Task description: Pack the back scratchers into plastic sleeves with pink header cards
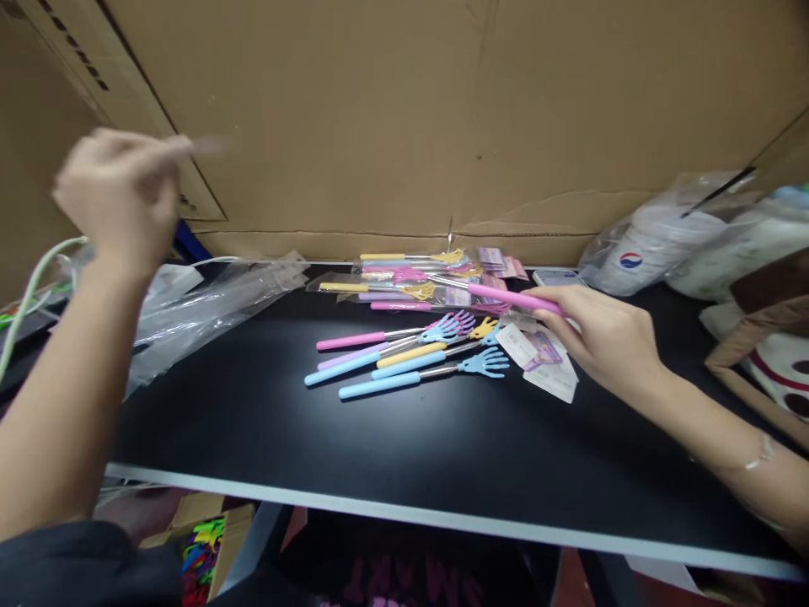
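My right hand (600,337) grips the end of the pink handle of a back scratcher (506,297), whose metal shaft points left over the packed ones. Raised at the left, my left hand (123,194) is blurred, its fingers pinched round a faint pale sliver that I cannot make out. On the black table (379,447) lie several loose back scratchers (379,384) with blue, pink, yellow and purple handles, their claw heads to the right. Behind them are several back scratchers in clear sleeves (379,288). Loose cards (549,379) lie just below my right hand.
Clear plastic bags (208,303) are spread at the table's left. A bagged white Pepsi cup (657,244) and a plush toy (784,371) stand at the right. Cardboard (379,118) walls the back. Below the front edge is an open box (233,539) of colourful pieces.
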